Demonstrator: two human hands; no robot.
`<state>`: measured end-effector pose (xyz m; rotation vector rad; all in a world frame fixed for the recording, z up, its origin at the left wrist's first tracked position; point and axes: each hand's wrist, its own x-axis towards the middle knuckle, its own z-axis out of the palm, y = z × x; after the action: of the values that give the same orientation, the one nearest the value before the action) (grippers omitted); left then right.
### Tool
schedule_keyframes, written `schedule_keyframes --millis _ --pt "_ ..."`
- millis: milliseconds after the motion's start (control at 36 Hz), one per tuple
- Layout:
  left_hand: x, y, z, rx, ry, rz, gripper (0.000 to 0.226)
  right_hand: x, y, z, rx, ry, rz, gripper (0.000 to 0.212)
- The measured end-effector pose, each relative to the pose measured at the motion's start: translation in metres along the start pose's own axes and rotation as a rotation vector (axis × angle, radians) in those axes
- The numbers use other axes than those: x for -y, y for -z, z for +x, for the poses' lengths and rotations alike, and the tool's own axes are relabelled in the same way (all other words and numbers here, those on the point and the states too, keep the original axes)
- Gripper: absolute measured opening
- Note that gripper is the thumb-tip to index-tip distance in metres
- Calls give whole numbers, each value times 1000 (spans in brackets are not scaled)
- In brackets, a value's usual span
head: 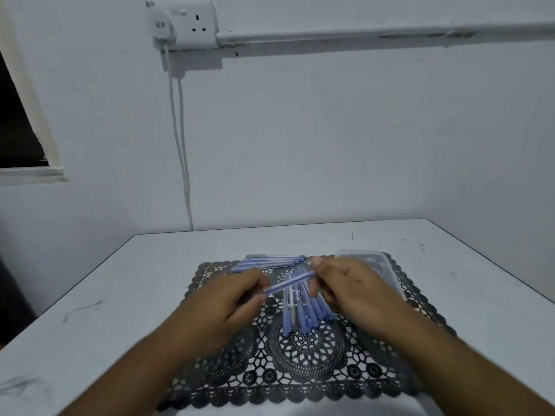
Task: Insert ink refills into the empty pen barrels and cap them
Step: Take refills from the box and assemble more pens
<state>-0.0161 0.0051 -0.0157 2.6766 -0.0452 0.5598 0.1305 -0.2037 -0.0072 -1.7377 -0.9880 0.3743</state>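
White desk (450,265), black lace mat (300,370). Left hand (231,298) and right hand (354,283) pinching one blue pen (288,283) above loose pens (303,310). Risk: blurred, weak end-grip, could drop into the pile.

Clear box (387,265) partly behind right hand (354,289)

wall (330,130): plain, pale, dimly lit. double socket (183,24) mounted high on it, one plug (162,30) fitted, two white cables (180,130) hanging down behind the table's far edge. surface conduit (375,36) runs from the socket toward the right. dark window opening (18,124) with pale sill at left. white table (120,310) stands against the wall; scuff marks near its left edge and far right corner. black lace mat (306,370) lies centred toward the near edge.
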Motion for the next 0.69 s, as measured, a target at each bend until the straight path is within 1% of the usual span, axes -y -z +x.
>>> schedule_keyframes --millis 83,139,222,306,361,500,583,694 --pt "3 2 -2 -177 -60 -3 18 7 3 -2 48 -10 38 52" --pt "5 1 -3 -256 -79 40 24 8 3 -3 88 -16 68 50" --pt "5 0 -2 -344 -129 145 29 8 0 -2 134 -64 181 48" --pt "3 3 -1 -363 -183 224 37 7 0 -1 180 -122 250 50" --pt "3 4 -2 -373 -220 271 36 7 1 -2 213 -138 236 51" --pt "5 5 -4 -390 -232 291 38 8 3 0 269 -102 248 43" --pt "6 5 -3 -386 -245 274 38 9 6 1 290 -58 217 38" --pt "6 5 -3 -380 -245 237 38 6 9 -1 229 29 47 38"
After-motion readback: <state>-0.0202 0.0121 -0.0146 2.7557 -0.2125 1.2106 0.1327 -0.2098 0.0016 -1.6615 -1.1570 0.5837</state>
